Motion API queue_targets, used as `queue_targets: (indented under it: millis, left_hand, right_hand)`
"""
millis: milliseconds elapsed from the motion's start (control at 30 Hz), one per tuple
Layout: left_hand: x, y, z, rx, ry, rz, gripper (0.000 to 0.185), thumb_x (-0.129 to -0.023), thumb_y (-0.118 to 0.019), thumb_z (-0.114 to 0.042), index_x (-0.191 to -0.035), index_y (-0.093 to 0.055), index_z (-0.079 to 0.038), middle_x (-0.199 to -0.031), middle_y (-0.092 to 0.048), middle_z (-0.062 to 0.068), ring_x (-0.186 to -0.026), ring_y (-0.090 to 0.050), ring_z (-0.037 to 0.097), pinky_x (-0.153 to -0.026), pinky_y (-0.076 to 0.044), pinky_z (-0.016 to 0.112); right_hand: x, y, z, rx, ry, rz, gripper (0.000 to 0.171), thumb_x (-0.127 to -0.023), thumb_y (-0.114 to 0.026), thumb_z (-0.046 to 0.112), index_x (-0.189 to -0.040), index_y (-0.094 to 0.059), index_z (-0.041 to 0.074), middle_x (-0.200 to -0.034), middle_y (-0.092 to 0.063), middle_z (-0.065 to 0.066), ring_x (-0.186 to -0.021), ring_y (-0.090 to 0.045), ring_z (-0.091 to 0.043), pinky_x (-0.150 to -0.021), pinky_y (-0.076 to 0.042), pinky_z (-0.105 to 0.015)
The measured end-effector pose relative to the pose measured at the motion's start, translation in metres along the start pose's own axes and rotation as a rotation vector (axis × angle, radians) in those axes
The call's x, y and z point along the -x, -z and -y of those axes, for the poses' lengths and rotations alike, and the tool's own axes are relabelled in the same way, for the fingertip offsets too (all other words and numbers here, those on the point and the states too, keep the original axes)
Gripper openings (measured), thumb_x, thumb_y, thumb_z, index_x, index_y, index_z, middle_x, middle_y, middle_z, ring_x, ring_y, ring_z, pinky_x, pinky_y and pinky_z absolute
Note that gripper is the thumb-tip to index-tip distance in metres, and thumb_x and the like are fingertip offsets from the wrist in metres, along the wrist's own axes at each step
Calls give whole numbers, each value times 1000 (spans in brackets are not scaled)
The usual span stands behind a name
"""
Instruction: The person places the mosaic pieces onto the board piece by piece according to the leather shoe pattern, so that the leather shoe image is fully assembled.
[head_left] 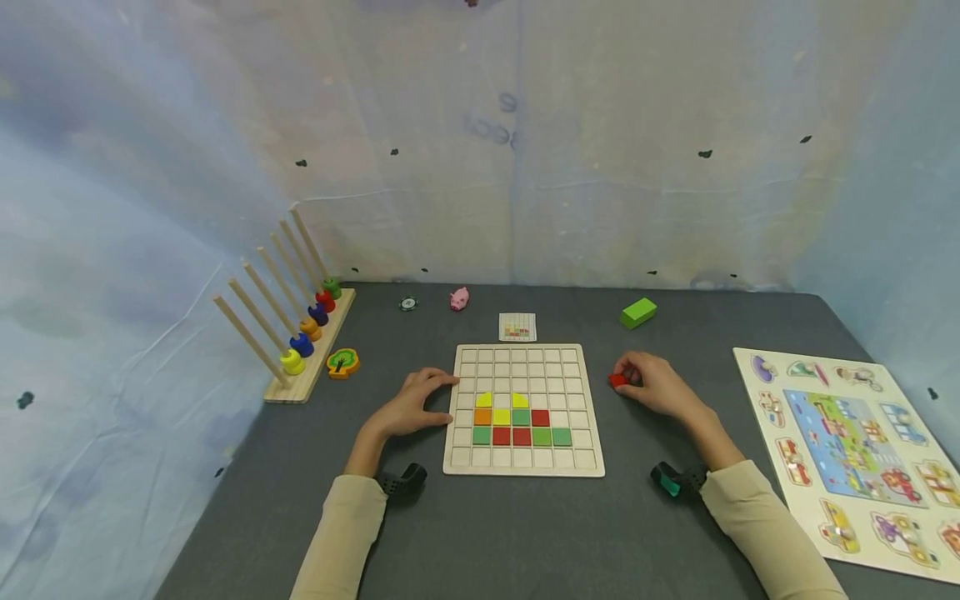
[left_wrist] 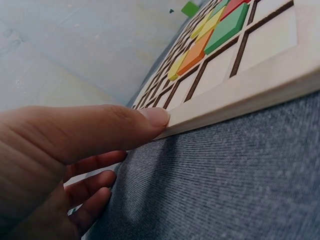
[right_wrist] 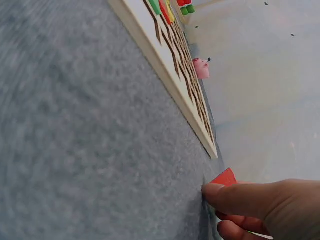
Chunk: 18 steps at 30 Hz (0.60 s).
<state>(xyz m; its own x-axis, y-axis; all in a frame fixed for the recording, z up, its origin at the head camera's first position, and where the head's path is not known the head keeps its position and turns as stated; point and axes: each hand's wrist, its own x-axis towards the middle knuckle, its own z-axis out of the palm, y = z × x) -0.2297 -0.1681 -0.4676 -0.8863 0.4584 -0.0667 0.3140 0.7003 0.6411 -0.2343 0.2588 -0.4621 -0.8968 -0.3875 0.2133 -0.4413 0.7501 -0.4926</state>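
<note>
A pale wooden grid board (head_left: 525, 357) lies on the grey table, with coloured tiles (head_left: 521, 419) in several of its cells. My left hand (head_left: 417, 401) rests against the board's left edge; in the left wrist view its thumb (left_wrist: 125, 125) presses the board's rim (left_wrist: 240, 97), fingers loosely curled below. My right hand (head_left: 651, 383) sits to the right of the board and pinches a small red tile (head_left: 617, 380). The right wrist view shows that red tile (right_wrist: 224, 177) behind the fingertips (right_wrist: 215, 191), down at the table surface.
A small pattern card (head_left: 517, 327) lies just beyond the board. A green block (head_left: 638, 312), a pink pig (head_left: 459, 298) and a small round piece (head_left: 408, 303) sit farther back. A peg rack with coloured rings (head_left: 303, 333) stands left, a picture puzzle board (head_left: 847, 450) right.
</note>
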Motion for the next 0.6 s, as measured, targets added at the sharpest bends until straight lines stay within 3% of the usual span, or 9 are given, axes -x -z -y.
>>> queue_targets:
  millis: [233, 333, 600]
  left_hand:
    - [-1, -1, 2, -16, -9, -4, 61, -80, -74, -25, -135, -49, -18, -135, -40, 6, -123, -31, 28, -98, -31, 53]
    - [-1, -1, 2, -16, -7, -3, 62, -79, -74, -25, -135, -49, -18, -135, -40, 7, -123, -31, 28, -98, -31, 53]
    - [-1, -1, 2, -12, -7, 3, 62, -79, -74, -26, -135, -49, -18, -135, -39, 7, -123, -30, 29, -99, -30, 53]
  right_hand:
    - [-1, -5, 11, -33, -42, -75, 10, -83, -71, 11, -88, -62, 8, -77, -61, 1, -65, -55, -9, -59, -44, -28]
    - [-1, -8, 22, -108, -49, -97, 10, -83, -71, 13, -88, -63, 10, -77, -61, 1, -64, -55, -9, -57, -44, -27]
    - [2, -30, 54, -344, 39, 3, 12, -85, -68, 14, -93, -64, 5, -77, -63, -2, -63, -58, -12, -57, -45, -25]
